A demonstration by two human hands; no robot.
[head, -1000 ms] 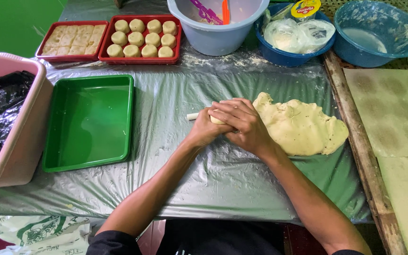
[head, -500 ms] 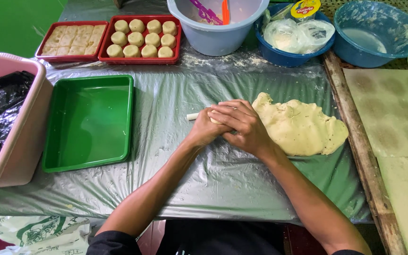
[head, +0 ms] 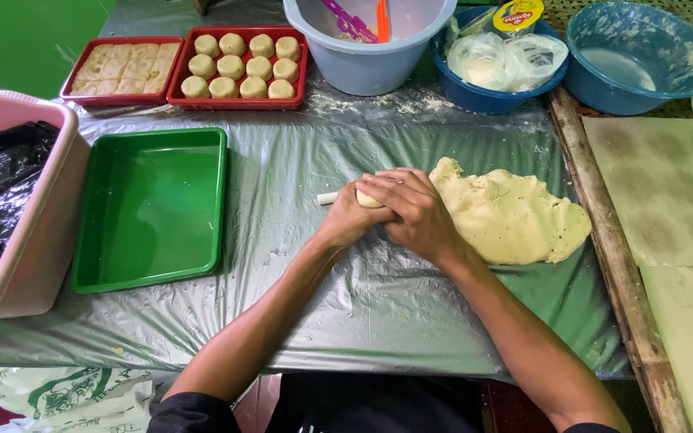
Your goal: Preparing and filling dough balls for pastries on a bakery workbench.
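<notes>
I've got both hands cupped over a small dough piece (head: 369, 199) mid-desk; left hand (head: 352, 218) and right hand (head: 416, 210), fingers curled shut around it; looks soft, squashy; best cradled from both sides, beside the big dough slab (head: 511, 215).

Both forearms reach forward and converge near the middle of the table. The left hand (head: 350, 216) and right hand (head: 417, 212) press together, fingers curled and overlapping, the right's knuckles on top, palms cupped inward, wrists bent slightly down.
</notes>
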